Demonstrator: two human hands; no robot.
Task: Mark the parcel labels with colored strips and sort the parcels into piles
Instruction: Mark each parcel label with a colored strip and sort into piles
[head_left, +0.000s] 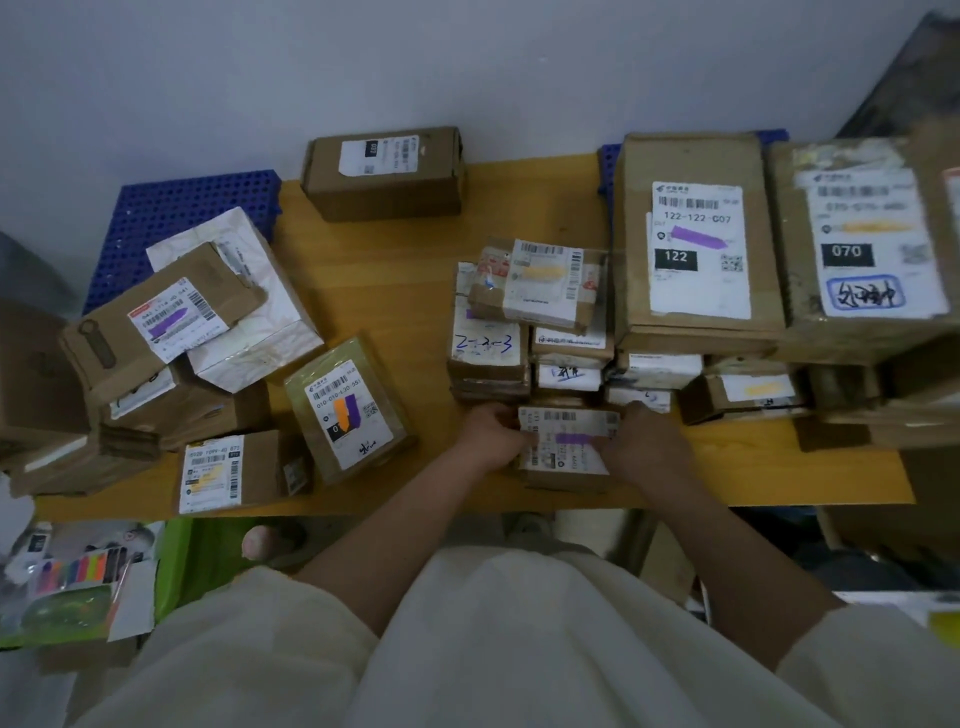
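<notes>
A small brown parcel (566, 449) with a white label and a purple strip (574, 439) sits near the front edge of the wooden table (400, 280). My left hand (491, 436) grips its left side. My right hand (641, 441) holds its right side, with the fingers on the label by the strip. Other marked parcels lie around: one with orange and purple strips (350, 410), one with a purple strip (161, 322) on the left pile, and a large "122" box (698, 244) with a purple strip.
A pile of parcels (530, 322) stands just behind the held one. Big boxes (862, 244) fill the right side. A lone box (384, 171) sits at the back by the wall. A sheet of coloured strips (83, 569) lies below the table at left. Blue perforated mats (182, 223) lie under the left pile.
</notes>
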